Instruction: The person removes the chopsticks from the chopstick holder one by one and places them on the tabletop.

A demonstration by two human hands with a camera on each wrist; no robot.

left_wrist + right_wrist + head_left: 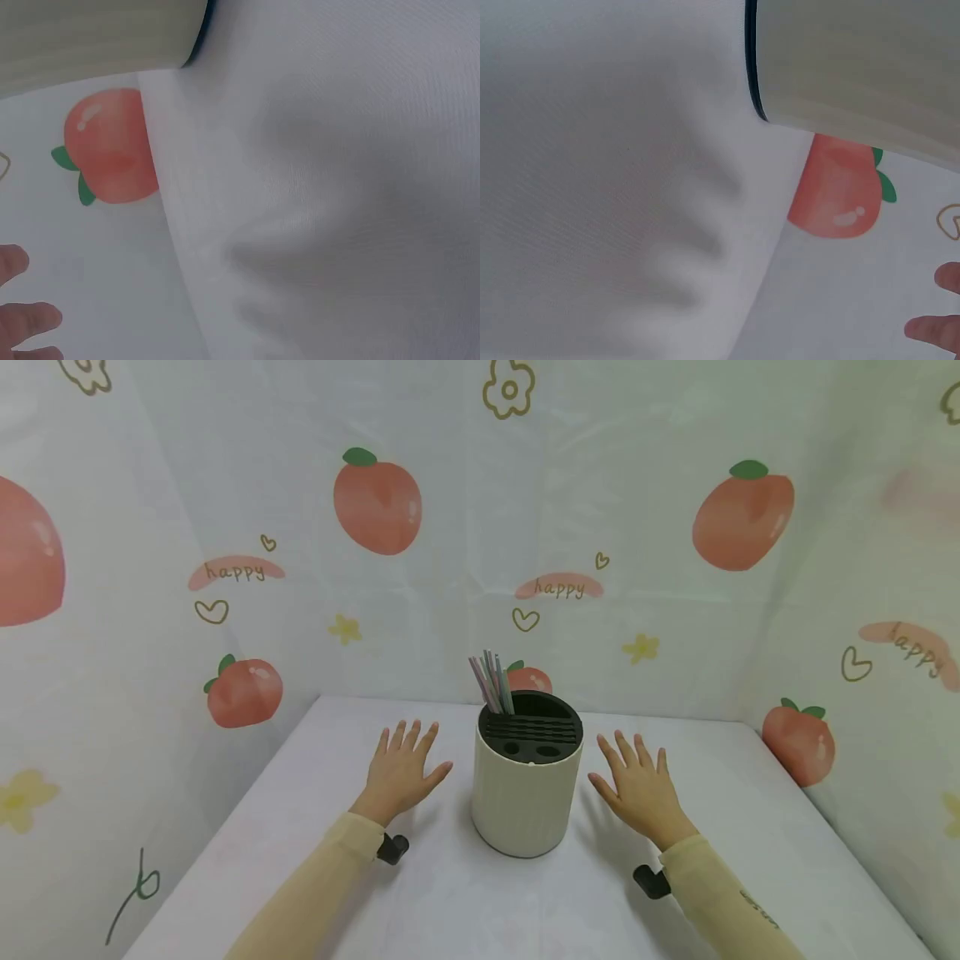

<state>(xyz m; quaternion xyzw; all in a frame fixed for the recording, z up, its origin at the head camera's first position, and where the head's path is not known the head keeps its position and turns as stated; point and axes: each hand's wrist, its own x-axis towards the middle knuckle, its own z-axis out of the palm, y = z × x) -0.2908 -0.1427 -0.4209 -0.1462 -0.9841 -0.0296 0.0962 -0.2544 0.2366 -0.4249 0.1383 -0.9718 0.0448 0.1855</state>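
"Counting in the head view, what do you get?"

"A left hand point(401, 774) and a right hand point(643, 791), two in all, both with fingers spread wide. One cream pen holder point(522, 806) stands on the table point(435, 902) between them, touching neither; its thin sticks point(491, 681) are too bunched to count."

"Any writing?"

"'Happy', three times, on the wall cloth point(622, 435). Letters on the right sleeve point(723, 897) I can't make out."

"Left wrist view?"

"Three fingertips point(34, 319), one printed peach point(112, 146), the holder's lower end."

"Right wrist view?"

"Two fingertips, one printed peach, the holder's lower end."
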